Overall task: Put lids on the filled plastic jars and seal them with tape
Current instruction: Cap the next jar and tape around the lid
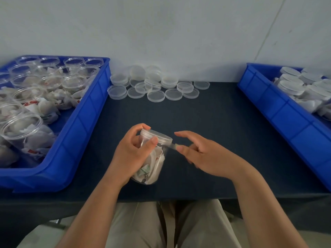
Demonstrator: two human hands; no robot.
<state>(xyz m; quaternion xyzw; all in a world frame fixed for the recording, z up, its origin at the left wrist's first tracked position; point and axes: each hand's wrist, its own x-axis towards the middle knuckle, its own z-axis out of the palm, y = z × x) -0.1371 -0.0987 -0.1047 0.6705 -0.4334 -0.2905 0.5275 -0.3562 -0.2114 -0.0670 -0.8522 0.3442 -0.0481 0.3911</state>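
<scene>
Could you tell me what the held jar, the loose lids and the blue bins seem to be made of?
The jar looks like clear plastic: its white contents show through. The loose lids look translucent plastic, slightly frosted. The blue bins seem opaque moulded plastic, with ribbed walls.

Light was soft, even and fairly dim, with faint shadows. Wide-angle distortion bent the frame's edges. Detail looked slightly soft throughout.

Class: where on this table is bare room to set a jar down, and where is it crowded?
Bare tablecloth lies between the loose lids and the jar, and from the right hand to the right bin. The left bin is packed.
</scene>
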